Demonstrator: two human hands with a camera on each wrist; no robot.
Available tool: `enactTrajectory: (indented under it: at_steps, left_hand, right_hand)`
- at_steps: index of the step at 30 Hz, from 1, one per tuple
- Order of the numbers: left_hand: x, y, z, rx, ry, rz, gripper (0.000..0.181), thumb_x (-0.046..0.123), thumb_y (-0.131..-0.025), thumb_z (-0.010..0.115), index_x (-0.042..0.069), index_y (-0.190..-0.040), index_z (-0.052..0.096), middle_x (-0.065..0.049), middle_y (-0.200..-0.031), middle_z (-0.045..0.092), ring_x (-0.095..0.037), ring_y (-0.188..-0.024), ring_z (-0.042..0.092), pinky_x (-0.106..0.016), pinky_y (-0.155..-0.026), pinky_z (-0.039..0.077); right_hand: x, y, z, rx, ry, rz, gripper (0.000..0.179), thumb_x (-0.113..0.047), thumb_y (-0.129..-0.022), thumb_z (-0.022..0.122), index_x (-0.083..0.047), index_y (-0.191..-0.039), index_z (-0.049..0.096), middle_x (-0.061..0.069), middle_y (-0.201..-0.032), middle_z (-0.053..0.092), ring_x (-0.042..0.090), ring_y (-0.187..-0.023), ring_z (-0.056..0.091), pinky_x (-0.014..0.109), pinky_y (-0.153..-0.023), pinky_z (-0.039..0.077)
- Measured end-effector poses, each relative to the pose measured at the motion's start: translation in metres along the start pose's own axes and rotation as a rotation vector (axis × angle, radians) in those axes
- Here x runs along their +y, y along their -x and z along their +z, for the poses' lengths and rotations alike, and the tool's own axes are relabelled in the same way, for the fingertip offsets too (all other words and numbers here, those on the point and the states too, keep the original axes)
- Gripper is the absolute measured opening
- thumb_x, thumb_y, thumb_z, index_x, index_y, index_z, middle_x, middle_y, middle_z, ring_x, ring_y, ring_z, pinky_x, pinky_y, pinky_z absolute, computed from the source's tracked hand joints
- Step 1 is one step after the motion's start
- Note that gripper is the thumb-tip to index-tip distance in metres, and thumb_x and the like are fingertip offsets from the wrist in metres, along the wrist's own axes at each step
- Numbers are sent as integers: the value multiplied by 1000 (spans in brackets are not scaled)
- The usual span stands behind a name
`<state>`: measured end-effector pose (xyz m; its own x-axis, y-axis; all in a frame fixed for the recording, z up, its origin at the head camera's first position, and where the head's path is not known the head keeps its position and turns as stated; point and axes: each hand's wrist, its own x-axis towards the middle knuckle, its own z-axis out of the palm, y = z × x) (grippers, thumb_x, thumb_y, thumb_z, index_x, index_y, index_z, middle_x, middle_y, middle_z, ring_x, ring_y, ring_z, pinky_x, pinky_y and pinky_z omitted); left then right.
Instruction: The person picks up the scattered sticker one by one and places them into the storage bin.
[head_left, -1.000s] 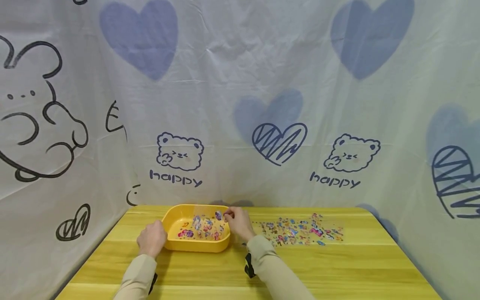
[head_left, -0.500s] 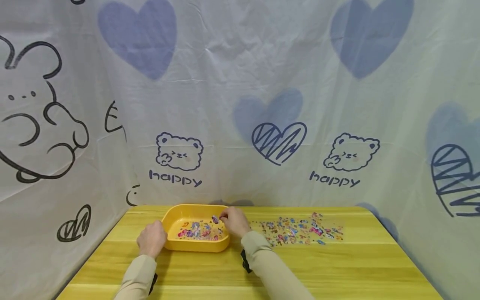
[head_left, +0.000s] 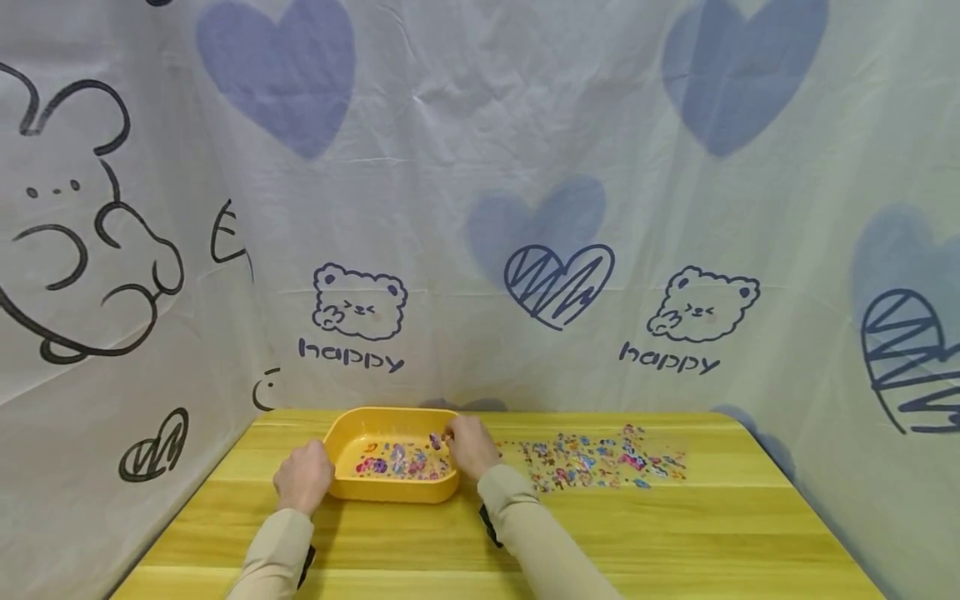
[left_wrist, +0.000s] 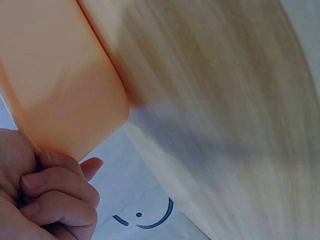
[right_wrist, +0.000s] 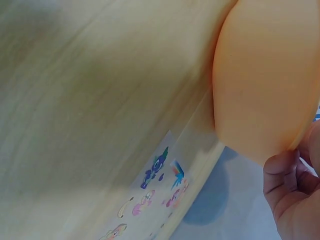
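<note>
A yellow plastic basin (head_left: 393, 490) stands on the table, with a clear sticker sheet (head_left: 405, 462) of colourful cartoon figures inside it. My left hand (head_left: 304, 477) grips the basin's left rim; in the left wrist view its curled fingers (left_wrist: 60, 187) hold the edge. My right hand (head_left: 472, 447) is at the basin's right rim, pinching the sheet's raised edge there. In the right wrist view, its bent thumb (right_wrist: 280, 170) lies against the basin's rim, and the pinched edge is hidden. A second sticker sheet (head_left: 592, 462) lies flat to the right.
The wooden-patterned table (head_left: 660, 542) reaches back to a white cloth curtain (head_left: 480, 358) printed with hearts and bears. The curtain also closes off the left and right sides. Each wrist wears a dark band.
My right hand has moved slightly left and down at the basin's rim. The sheet's raised right part has sunk lower into the basin. My left hand has stayed in place.
</note>
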<state>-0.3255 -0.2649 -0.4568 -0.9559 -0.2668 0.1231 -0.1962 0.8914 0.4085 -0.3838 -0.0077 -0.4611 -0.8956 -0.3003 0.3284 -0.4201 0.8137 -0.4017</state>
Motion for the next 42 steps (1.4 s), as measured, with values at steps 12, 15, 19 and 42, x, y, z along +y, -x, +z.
enactTrajectory:
  at_steps: [12, 15, 19, 42]
  left_hand:
    - [0, -2, 2, -14, -4, -19, 12, 4, -91, 49, -2, -85, 57, -17, -75, 58, -31, -67, 56, -44, -53, 44]
    - [-1, -1, 1, -7, -5, -7, 12, 4, -91, 49, -2, -84, 57, -18, -74, 58, -31, -66, 56, -44, -52, 44]
    - [-1, -1, 1, 1, -6, 7, 13, 3, -91, 49, -2, -82, 57, -18, -73, 58, -31, -64, 56, -45, -51, 44]
    - [0, 0, 0, -20, -6, 7, 15, 4, -91, 47, -3, -84, 58, -20, -76, 60, -32, -67, 57, -45, -51, 44]
  right_hand:
    - [1, 3, 0, -10, -29, 36, 19, -2, -91, 64, -3, -108, 73, 10, -102, 73, 21, -93, 68, 33, -78, 56]
    - [1, 4, 0, -5, -28, 15, 20, -3, -91, 65, -4, -109, 73, 9, -101, 73, 20, -92, 68, 33, -78, 56]
    - [2, 9, -1, 11, -30, -15, 20, -5, -91, 66, -5, -110, 73, 8, -102, 72, 20, -93, 67, 32, -79, 55]
    - [23, 32, -19, 43, -81, -100, 12, -12, -92, 66, -9, -99, 75, 3, -95, 71, 13, -84, 64, 24, -72, 53]
